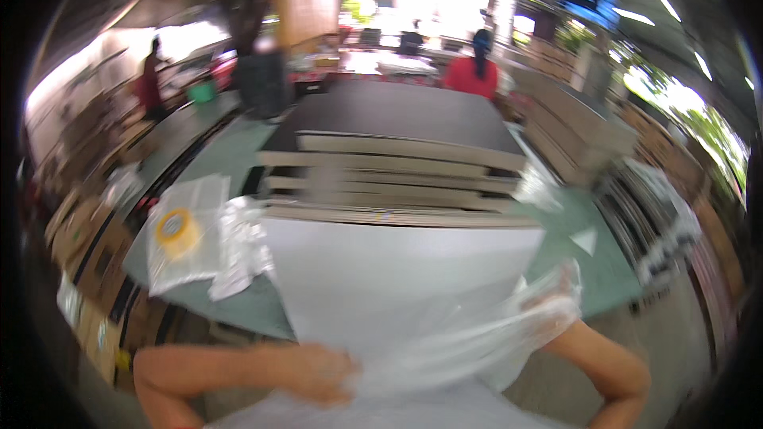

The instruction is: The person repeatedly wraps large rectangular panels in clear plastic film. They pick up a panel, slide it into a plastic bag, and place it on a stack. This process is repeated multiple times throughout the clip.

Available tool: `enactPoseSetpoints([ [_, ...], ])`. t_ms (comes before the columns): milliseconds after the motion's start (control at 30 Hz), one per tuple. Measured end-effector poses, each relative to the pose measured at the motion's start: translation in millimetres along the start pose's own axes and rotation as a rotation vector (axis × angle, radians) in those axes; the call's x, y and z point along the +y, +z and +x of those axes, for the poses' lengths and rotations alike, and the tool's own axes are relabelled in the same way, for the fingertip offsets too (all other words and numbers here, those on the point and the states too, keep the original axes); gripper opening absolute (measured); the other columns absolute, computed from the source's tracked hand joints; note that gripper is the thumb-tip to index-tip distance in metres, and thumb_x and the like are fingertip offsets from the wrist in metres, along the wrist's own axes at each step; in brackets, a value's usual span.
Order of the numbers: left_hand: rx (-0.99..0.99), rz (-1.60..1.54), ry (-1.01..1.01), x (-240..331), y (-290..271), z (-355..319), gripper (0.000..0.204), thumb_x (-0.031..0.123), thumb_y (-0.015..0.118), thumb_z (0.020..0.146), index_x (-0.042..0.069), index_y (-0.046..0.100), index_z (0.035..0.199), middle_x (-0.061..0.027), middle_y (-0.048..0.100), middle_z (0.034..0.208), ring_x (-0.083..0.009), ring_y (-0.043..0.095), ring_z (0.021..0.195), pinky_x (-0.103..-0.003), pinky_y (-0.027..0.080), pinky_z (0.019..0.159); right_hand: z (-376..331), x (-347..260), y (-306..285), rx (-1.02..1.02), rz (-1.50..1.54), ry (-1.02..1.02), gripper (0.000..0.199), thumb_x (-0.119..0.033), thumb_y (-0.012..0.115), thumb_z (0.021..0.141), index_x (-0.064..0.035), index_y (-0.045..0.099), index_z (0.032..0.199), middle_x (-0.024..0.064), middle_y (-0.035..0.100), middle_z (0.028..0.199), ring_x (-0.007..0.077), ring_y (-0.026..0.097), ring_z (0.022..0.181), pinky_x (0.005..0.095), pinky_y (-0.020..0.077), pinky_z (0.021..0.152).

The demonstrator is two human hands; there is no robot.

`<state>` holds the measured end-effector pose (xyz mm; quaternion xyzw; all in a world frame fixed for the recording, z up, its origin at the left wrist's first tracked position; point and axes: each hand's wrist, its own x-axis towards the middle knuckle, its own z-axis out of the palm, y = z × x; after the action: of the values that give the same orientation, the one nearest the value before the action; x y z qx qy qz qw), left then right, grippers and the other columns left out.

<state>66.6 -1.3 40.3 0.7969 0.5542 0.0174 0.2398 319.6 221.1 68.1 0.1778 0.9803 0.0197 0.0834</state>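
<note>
A clear plastic bag (457, 353) is stretched between my two hands in front of my body. My left hand (320, 373) is curled at the bag's left part, its fingers blurred by motion. Bunched film wraps my right hand (550, 307), which is raised at the bag's right side; the film partly veils its fingers. Just beyond lies a large light grey sheet (397, 270), its near part under the plastic. Behind the sheet rises a stack of thick boards (397, 167) with pale edges and a dark top.
A green table (592, 258) bears the stack. On its left lie flat plastic bags (195, 262), a yellow tape roll (176, 230) and crumpled film (241, 246). Wrapped boards (648, 214) stand at right. A person in red (470, 75) is farther back; cartons (94, 242) line the left.
</note>
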Motion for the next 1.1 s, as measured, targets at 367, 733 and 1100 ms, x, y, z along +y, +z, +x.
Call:
enactPoseSetpoints([
  [367, -0.005, -0.045, -0.116, -32, 8, -7, 0.027, 0.022, 0.048, 0.076, -0.003, 0.05, 0.086, -0.0212, 0.055, 0.083, -0.0363, 0.054, 0.079, -0.038, 0.045, 0.069, 28, 35, 6, 0.034, -0.512, 0.26, 0.039, -0.029, 0.059, 0.063, -0.0164, 0.053, 0.1, 0.0021, 0.054, 0.097, 0.0229, 0.049, 0.095, 0.0534, 0.0213, 0.088],
  [733, 0.003, 0.343, -0.656, -69, 67, -41, 0.015, 0.015, 0.05, 0.072, 0.004, 0.057, 0.079, -0.0147, 0.058, 0.084, -0.0266, 0.057, 0.083, -0.036, 0.047, 0.066, -7, 20, 55, 0.203, 0.04, -0.188, 0.03, -0.018, 0.065, 0.057, -0.0111, 0.057, 0.084, 0.0036, 0.056, 0.08, 0.0212, 0.054, 0.076, 0.039, 0.0384, 0.074],
  [1100, 0.799, -0.793, -0.26, -23, -31, -85, 0.019, 0.02, 0.059, 0.069, 0.001, 0.056, 0.071, -0.0041, 0.055, 0.062, -0.0174, 0.054, 0.059, -0.029, 0.043, 0.055, 5, 53, -30, 1.185, 0.411, 0.246, 0.033, -0.009, 0.059, 0.053, -0.0021, 0.054, 0.084, 0.0073, 0.054, 0.072, 0.0163, 0.049, 0.062, 0.027, 0.04, 0.059],
])
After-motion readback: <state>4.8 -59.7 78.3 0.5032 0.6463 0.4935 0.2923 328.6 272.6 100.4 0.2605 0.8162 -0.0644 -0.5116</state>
